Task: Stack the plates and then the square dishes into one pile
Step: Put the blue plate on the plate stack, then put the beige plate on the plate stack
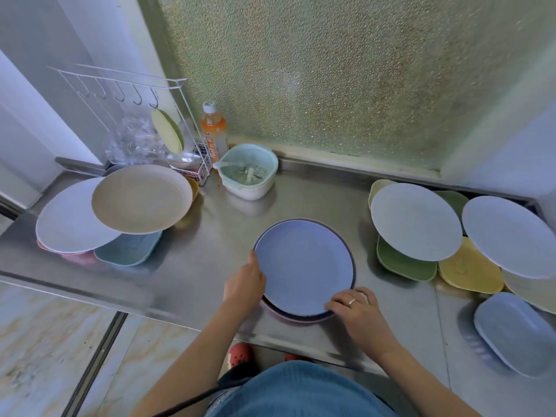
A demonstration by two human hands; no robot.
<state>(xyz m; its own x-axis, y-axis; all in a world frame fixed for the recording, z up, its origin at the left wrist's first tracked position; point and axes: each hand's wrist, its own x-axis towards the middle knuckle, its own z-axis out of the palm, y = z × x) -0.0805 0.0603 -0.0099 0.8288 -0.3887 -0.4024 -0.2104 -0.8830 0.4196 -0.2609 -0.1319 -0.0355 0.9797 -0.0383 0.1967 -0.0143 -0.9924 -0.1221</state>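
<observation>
A blue round plate (304,266) tops a small pile at the counter's front middle, with a pink plate rim (285,318) showing beneath. My left hand (245,284) grips the pile's left edge. My right hand (358,311) rests its fingertips on the front right edge. At the left, a beige plate (141,198) and a white plate (72,221) lie over a teal square dish (129,249). At the right, two pale plates (415,221) (511,236) lie over green (403,263) and yellow (469,272) square dishes. A blue square dish (517,332) sits near the front right.
A mint strainer bowl (249,176) and an orange drink bottle (213,130) stand at the back of the steel counter (195,251). A white wire rack with hooks (126,91) is at the back left. The counter's front edge runs just below my hands.
</observation>
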